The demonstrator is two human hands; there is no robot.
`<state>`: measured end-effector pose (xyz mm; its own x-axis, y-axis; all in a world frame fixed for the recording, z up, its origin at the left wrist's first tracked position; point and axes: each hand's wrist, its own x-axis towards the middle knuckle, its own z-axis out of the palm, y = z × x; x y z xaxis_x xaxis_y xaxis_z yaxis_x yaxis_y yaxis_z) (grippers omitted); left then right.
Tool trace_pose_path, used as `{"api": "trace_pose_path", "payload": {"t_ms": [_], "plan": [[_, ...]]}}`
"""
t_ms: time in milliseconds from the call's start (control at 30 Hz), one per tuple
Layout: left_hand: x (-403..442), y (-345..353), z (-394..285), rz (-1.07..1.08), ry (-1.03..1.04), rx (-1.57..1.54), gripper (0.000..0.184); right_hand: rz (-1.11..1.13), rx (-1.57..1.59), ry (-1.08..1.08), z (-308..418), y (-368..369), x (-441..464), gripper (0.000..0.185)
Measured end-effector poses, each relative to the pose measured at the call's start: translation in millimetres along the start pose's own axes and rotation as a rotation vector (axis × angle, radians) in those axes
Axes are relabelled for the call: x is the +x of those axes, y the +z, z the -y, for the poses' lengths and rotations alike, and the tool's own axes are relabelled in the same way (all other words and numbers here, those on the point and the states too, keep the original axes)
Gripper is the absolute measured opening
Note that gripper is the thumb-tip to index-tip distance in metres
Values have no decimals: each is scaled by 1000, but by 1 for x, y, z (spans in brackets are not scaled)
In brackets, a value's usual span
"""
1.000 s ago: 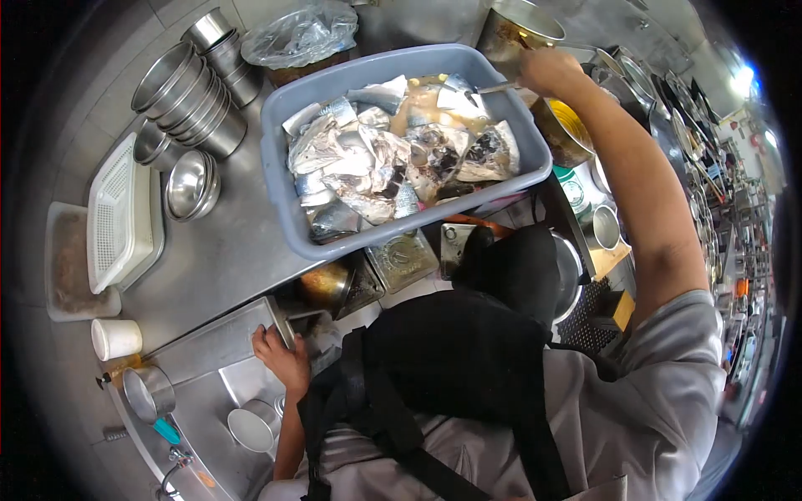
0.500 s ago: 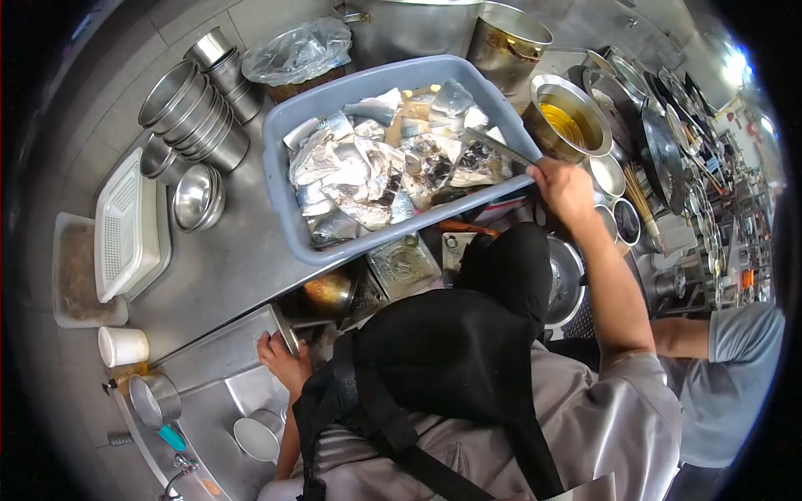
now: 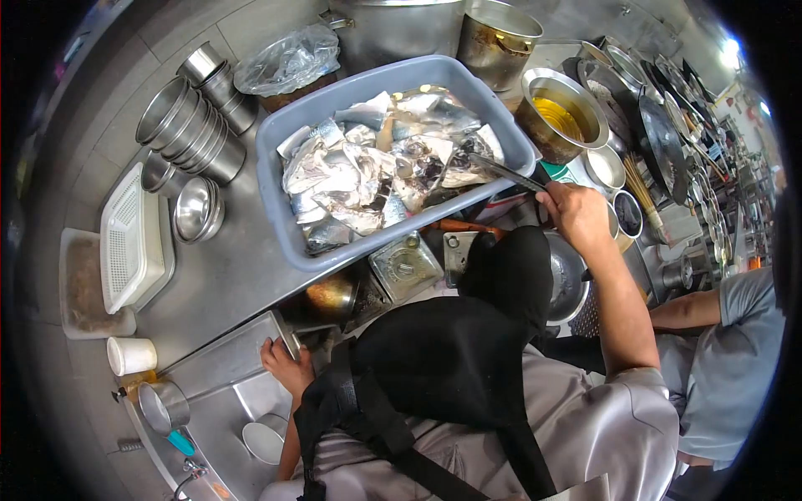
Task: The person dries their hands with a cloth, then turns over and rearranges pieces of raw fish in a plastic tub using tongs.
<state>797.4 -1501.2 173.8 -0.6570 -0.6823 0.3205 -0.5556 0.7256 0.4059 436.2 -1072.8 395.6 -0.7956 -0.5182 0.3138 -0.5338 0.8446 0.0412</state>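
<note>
A grey-blue plastic tub (image 3: pixel 280 221) on the steel counter holds many pieces of fish (image 3: pixel 338 179) in some liquid. My right hand (image 3: pixel 576 213) is closed round the handle of a metal utensil (image 3: pixel 508 173), just outside the tub's right corner. The utensil reaches over the rim, and its far end lies among the fish pieces at the right. Down at the left, my left hand (image 3: pixel 286 365) rests on the edge of a long metal container (image 3: pixel 219 357) by the sink, its fingers curled over the rim.
Stacked steel pots (image 3: pixel 188 129), steel bowls (image 3: pixel 197 209) and white baskets (image 3: pixel 134 242) stand left. A bagged container (image 3: pixel 292 63), large pots and a pot of yellow liquid (image 3: pixel 561 115) stand behind and right. Another person (image 3: pixel 727 351) is at the right edge.
My right hand has come down from the back right to beside the tub's right corner, with the utensil. My left hand stays on the metal edge. Another person has come into view at the right.
</note>
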Motion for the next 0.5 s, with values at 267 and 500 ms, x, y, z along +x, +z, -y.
{"api": "trace_pose_path", "payload": {"t_ms": [267, 500], "plan": [[-2, 7, 11, -29, 9, 42, 59, 16, -77, 138, -34, -18, 74, 37], [0, 1, 0, 3, -18, 33, 51, 280, 90, 108, -53, 52, 172, 46]]}}
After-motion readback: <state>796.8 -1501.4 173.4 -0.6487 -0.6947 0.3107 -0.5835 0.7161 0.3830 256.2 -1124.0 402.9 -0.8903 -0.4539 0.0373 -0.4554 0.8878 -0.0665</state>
